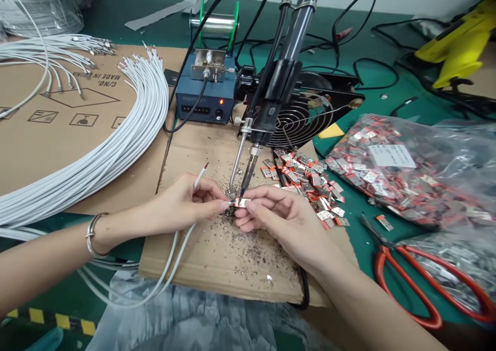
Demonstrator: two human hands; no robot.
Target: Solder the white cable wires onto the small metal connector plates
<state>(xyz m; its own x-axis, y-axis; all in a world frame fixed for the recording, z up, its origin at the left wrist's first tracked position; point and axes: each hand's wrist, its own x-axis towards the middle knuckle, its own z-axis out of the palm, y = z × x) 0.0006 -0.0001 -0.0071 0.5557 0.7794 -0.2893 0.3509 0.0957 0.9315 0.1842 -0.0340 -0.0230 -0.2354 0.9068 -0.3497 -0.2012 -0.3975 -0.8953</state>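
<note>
My left hand (194, 201) is closed on a white cable (199, 178), pinching one end between thumb and fingertips; another end with a dark reddish tip sticks up behind the fingers. My right hand (271, 211) pinches a small metal USB connector (243, 203) with an orange-red part. The cable end and the connector meet between my fingertips. Directly above them is the tip of a clamped soldering iron (248, 178), at or very near the connector. Beside it a thin metal feed tube (238, 157) points down at the same spot. Exact contact is too small to tell.
Loose connectors (310, 180) lie right of the iron, before a black fan (298, 121). A blue control box (205, 95) stands behind. White cables (127, 144) curve at left. Red-handled scissors (411, 273) and a bag of connectors (387, 160) are at right. Dark debris litters the cardboard (209, 258).
</note>
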